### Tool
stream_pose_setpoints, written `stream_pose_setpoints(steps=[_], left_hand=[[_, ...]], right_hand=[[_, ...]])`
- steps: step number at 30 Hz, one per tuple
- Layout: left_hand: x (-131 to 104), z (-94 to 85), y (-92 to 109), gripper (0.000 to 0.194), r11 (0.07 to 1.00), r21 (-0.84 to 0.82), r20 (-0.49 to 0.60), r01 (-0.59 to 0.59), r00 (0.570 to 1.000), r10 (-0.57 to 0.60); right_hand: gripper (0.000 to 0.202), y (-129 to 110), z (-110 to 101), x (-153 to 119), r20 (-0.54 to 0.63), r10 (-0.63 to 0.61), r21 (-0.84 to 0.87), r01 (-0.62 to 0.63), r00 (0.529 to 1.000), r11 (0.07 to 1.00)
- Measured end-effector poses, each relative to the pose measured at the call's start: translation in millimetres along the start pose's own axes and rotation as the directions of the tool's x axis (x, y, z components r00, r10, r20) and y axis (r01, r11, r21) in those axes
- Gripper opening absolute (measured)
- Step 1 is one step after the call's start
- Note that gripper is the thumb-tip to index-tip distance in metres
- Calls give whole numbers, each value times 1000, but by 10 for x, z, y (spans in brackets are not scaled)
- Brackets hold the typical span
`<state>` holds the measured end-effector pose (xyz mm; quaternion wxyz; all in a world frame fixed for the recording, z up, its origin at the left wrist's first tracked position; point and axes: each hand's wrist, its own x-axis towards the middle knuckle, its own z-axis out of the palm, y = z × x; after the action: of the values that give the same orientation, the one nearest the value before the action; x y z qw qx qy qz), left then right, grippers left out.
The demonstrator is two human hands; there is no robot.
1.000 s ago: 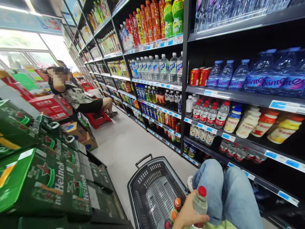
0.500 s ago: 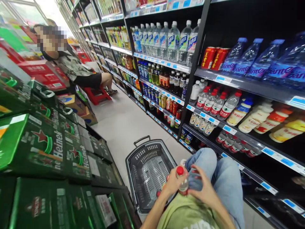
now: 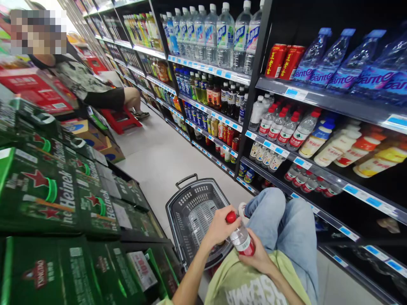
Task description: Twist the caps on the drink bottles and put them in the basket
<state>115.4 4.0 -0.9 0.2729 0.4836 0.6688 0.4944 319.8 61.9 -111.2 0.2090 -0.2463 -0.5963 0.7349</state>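
Note:
I hold a small clear water bottle [image 3: 241, 239] with a red cap and red label over my lap, tilted with its cap up and to the left. My left hand [image 3: 219, 226] wraps the neck just below the cap. My right hand [image 3: 259, 256] supports the bottom end from underneath. Directly beyond my hands a dark grey shopping basket [image 3: 178, 207] stands on the floor with its handle folded back. My knees in light blue jeans [image 3: 282, 216] are to the right of the basket.
Black shelves [image 3: 318, 103] full of bottled water, drinks and red cans line the right side. Green beer cartons [image 3: 47, 190] are stacked on the left. A person [image 3: 92, 87] sits on a red stool far down the pale floor aisle, beside cardboard boxes [image 3: 92, 135].
The bottle was held by my left hand alone beside the basket; my right hand has joined it, and the bottle now lies tilted over my lap. The view has tipped downward.

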Motion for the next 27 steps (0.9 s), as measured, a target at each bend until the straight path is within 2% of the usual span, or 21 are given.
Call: stream_pose_setpoints(steps=[2, 4, 7, 9, 11, 14, 16, 18, 21, 27], left_hand=[[22, -100, -116, 25, 998, 49, -10, 34, 999, -33], [42, -207, -263, 27, 993, 90, -90, 76, 994, -68], [58, -361, -531, 28, 971, 177, -253, 162, 961, -114], [54, -435, -756, 25, 928, 281, -330, 244, 933, -145], [33, -471, -1029, 21, 838, 421, -355, 346, 913, -199], [-48, -456, -1516, 16, 636, 610, -320, 473, 881, -349], [-160, -413, -1858, 19, 532, 673, -279, 514, 842, -461], [-327, -352, -2184, 24, 500, 678, -241, 538, 806, -540], [-625, -238, -2593, 27, 500, 645, -199, 578, 759, -620], [-998, 83, -3120, 37, 451, 620, -99, 642, 634, -767]], right_hand=[[94, 70, -37, 29, 19, 49, 131, -51, 999, 990], [86, 83, -70, 86, -26, 98, 232, -89, 995, 969], [71, 51, -121, 159, -79, 195, 338, -158, 978, 928], [68, 32, -159, 170, -55, 242, 370, -206, 969, 906], [64, 18, -196, 158, -27, 254, 375, -225, 967, 899], [60, -24, -232, 130, 0, 260, 376, -241, 965, 895], [58, -77, -247, 114, 9, 270, 374, -254, 963, 892], [57, -136, -261, 98, 5, 279, 369, -261, 960, 892], [55, -191, -277, 63, -10, 307, 364, -282, 952, 887], [46, -193, -250, -58, -20, 397, 408, -355, 918, 841]])
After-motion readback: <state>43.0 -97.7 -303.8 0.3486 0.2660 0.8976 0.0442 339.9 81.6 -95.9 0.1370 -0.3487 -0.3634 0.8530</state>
